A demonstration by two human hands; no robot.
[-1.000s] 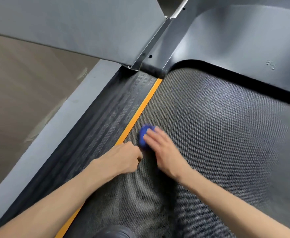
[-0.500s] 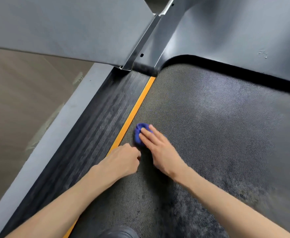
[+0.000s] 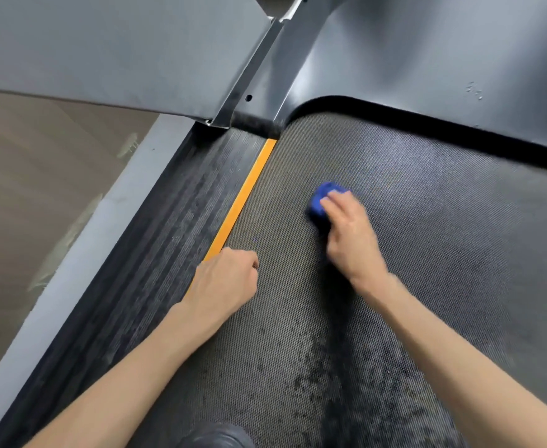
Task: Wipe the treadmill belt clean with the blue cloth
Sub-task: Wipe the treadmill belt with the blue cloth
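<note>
Item: treadmill belt [image 3: 427,237], dark woven surface, with black blotchy marks [image 3: 330,383] toward its near end. Item: blue cloth [image 3: 322,195], bunched into a small wad, lying on the belt in its far left part, apart from the left edge and short of the belt's far end. Your right hand [image 3: 351,240] lay on top of the cloth, fingers [image 3: 330,203] together and stretched over it, pressing it to the belt; the hand was blurred, and the thumb could not be made out. Your left hand [image 3: 223,279] was curled into a loose fist with nothing seen in it, resting at the belt's left edge and partly covering the orange stripe [image 3: 243,195] that ran along that edge. The two hands were apart, left nearer to you. Item: ribbed black side rail [image 3: 175,227], just outside the stripe, edged by a pale grey trim [image 3: 81,253]. Item: grey motor cover [image 3: 427,59], across the belt's far end. Item: grey upright panel [image 3: 104,43], rising from the far left corner. Item: brown floor [image 3: 23,173], left of the trim.
</note>
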